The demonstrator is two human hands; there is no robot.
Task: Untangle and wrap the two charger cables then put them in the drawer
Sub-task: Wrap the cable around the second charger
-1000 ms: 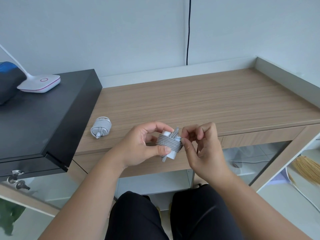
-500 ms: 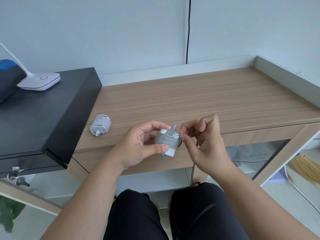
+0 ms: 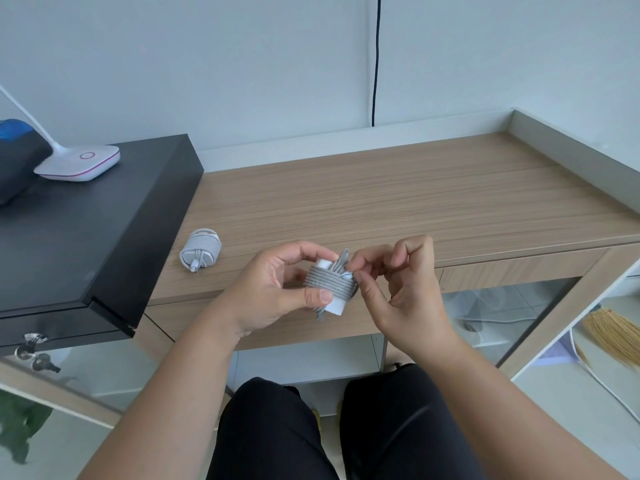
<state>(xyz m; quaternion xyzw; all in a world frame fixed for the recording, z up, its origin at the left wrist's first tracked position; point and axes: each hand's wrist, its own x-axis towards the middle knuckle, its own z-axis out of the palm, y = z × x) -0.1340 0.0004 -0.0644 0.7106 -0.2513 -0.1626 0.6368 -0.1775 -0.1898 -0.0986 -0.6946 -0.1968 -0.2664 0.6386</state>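
My left hand [image 3: 273, 289] holds a white charger block wound tightly with grey cable [image 3: 329, 284], thumb under it and fingers over the top, just above the desk's front edge. My right hand [image 3: 401, 292] pinches the cable's loose end at the right side of the coil. A second charger [image 3: 201, 250], its cable wrapped around it, lies on the wooden desk [image 3: 398, 209] at the left. The desk's drawer front [image 3: 512, 271] under the right side looks closed.
A black cabinet [image 3: 86, 230] stands at the left, carrying a white lamp base [image 3: 78, 162] and a dark bag [image 3: 17, 161]. A black cord [image 3: 375, 60] hangs down the wall. A straw broom [image 3: 613, 332] and a white cable lie on the floor at the right.
Both hands stay at the coil with the charger in them. My right fingers have shifted slightly at the cable's end. The wrapped charger on the desk has not moved.
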